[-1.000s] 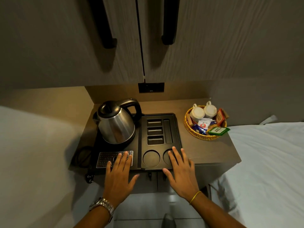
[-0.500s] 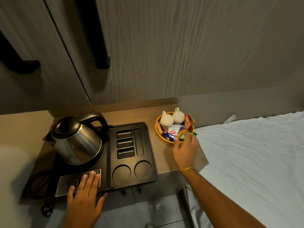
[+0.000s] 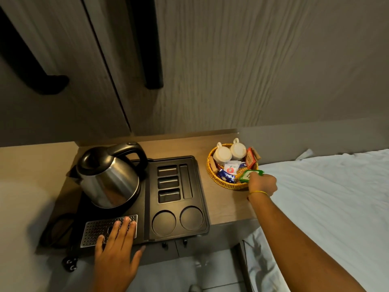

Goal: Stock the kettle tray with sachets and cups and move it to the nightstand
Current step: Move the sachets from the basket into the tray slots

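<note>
A black kettle tray (image 3: 195,192) lies on the wooden nightstand top, with a steel kettle (image 3: 108,178) on its left half. Its rectangular slots and two round cup wells on the right hold nothing. My left hand (image 3: 116,249) rests flat on the tray's perforated metal grille (image 3: 94,229), fingers spread. To the right stands a woven basket (image 3: 226,183) with two white cups (image 3: 222,154), upside down, and several sachets. My right hand (image 3: 262,184) is at the basket's near right rim, fingers pinched on green sachets (image 3: 249,174).
The nightstand top (image 3: 223,207) ends just right of the basket, where a bed with a white sheet (image 3: 328,207) begins. Wardrobe doors with long black handles (image 3: 151,49) hang above. A black power cord (image 3: 55,228) loops left of the tray.
My right hand left the tray's front edge, reached to the basket and closed on the green sachets. The left hand stayed on the grille. My view swung to the right.
</note>
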### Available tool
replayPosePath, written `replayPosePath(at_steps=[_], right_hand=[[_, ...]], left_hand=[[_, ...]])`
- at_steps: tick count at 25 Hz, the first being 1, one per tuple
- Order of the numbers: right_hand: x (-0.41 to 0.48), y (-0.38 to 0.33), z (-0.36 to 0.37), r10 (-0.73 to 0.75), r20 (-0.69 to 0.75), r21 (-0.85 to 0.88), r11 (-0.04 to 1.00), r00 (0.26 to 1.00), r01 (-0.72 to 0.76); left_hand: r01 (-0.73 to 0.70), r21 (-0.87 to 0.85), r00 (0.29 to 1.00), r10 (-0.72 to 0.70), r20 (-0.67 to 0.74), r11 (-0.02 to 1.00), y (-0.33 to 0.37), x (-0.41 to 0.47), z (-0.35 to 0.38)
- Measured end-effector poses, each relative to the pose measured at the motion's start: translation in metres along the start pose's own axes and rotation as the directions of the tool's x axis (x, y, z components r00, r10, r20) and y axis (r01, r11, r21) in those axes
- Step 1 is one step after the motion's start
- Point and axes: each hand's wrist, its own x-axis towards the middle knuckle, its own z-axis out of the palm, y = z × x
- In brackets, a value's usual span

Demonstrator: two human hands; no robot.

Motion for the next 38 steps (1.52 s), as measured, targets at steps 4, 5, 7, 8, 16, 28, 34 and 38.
replayPosePath(at_steps=[4,5,7,8,16,28,34,38], right_hand=[[-0.036,-0.001,-0.012,-0.256,-0.013,0.025,0.966,0.967,0.256],[-0.048,-0.002,-0.007,-0.386,0.053,0.001,0.922,0.921,0.386],[-0.071,-0.010,0.015,-0.606,0.271,-0.051,0.766,0.748,0.640],[-0.083,-0.018,0.034,-0.664,0.397,-0.057,0.671,0.633,0.740],[-0.122,-0.070,0.173,-0.332,0.941,-0.090,-0.064,0.064,0.994],[-0.128,-0.031,0.193,-0.321,0.945,-0.064,0.017,0.066,0.998],[-0.127,-0.043,0.181,-0.326,0.938,-0.115,0.018,0.115,0.993],[-0.096,-0.066,0.147,-0.469,0.860,-0.175,0.098,0.201,0.980]], left_hand=[[0.000,-0.007,1.000,0.000,0.013,1.000,-0.005,-0.001,0.002],[-0.004,-0.007,1.000,0.005,0.021,1.000,-0.006,0.000,0.003],[-0.007,-0.015,0.999,0.007,0.033,1.000,-0.007,0.000,0.004],[-0.001,-0.014,0.999,0.002,0.038,1.000,-0.009,-0.001,0.005],[0.011,-0.031,0.996,-0.008,0.091,0.999,-0.009,0.000,0.011],[0.021,0.009,0.995,-0.021,0.097,1.000,-0.006,0.001,0.009],[0.006,0.007,1.000,-0.006,0.018,1.000,-0.003,0.004,0.005],[-0.015,-0.019,1.000,0.015,-0.001,1.000,-0.001,0.007,0.004]])
